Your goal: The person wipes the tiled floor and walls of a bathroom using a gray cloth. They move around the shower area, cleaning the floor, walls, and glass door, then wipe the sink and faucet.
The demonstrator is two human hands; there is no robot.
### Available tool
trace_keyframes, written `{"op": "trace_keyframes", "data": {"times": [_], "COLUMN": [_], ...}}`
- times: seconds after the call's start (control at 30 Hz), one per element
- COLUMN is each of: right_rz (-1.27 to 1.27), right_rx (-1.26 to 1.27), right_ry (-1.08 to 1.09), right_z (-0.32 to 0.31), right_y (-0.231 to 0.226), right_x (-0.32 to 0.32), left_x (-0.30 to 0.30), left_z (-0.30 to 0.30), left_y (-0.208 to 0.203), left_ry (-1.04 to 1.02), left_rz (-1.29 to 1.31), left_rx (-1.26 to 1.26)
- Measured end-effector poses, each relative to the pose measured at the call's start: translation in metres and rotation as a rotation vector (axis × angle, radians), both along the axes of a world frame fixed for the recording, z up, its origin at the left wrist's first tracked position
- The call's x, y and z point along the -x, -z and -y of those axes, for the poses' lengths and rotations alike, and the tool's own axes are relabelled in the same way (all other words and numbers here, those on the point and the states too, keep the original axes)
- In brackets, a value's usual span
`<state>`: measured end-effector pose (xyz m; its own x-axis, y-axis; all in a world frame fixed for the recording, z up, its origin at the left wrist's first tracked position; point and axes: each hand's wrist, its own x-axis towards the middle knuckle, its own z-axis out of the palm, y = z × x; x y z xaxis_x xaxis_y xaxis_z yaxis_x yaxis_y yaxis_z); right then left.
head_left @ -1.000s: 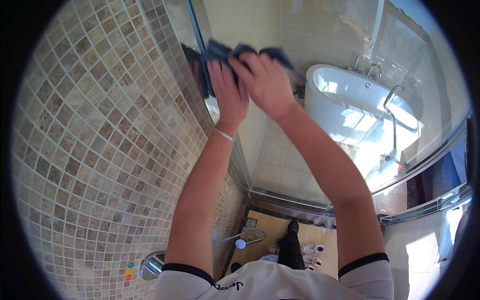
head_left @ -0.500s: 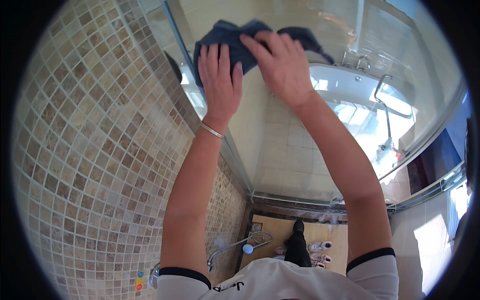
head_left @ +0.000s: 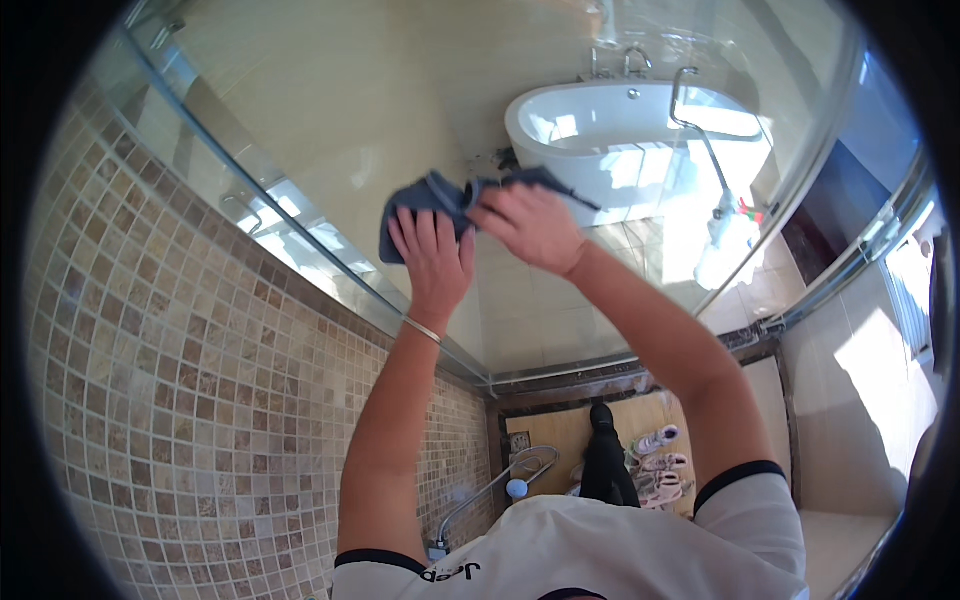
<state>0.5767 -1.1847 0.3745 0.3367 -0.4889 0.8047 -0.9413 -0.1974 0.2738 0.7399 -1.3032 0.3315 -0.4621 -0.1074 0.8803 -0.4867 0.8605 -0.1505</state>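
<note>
A dark blue-grey cloth (head_left: 415,205) lies against the clear glass panel (head_left: 330,120) in front of me. My left hand (head_left: 435,255) presses on the cloth's left part with its fingers stretched out flat. Just to the right, my right hand (head_left: 530,228) is closed around a bunched part of the same cloth, and its fingers look slightly blurred. A dark tail of cloth sticks out beyond that hand to the right. A thin bracelet (head_left: 422,328) circles my left wrist.
Behind the glass stands a white bathtub (head_left: 560,155) with a tap. Mosaic tile wall (head_left: 240,400) rises at the left. A shower hose with a round head (head_left: 517,488) hangs low, and several shoes (head_left: 660,462) sit on the floor near my leg. A metal rail (head_left: 870,235) runs at the right.
Both hands and the cloth have moved lower in the view relative to my body. The view has shifted, showing more of the glass and its left frame. Both hands stay on the cloth.
</note>
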Motion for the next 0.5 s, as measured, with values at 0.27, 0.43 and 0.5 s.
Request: {"op": "trace_keyframes", "data": {"times": [0.27, 0.43, 0.5], "right_rz": [0.119, 0.164, 0.180], "right_rx": [0.521, 0.424, 0.317], "right_ry": [-0.021, 0.111, 0.118], "right_z": [-0.019, -0.025, -0.040], "right_y": [-0.113, -0.011, 0.037], "right_x": [0.051, 0.053, 0.057], "left_x": [0.084, 0.073, 0.069], "left_z": [-0.026, -0.039, -0.045], "left_y": [-0.127, -0.047, -0.004], "left_ry": [0.084, -0.031, 0.009], "left_rz": [-0.269, 0.069, 0.187], "left_rx": [0.243, 0.089, 0.021]}}
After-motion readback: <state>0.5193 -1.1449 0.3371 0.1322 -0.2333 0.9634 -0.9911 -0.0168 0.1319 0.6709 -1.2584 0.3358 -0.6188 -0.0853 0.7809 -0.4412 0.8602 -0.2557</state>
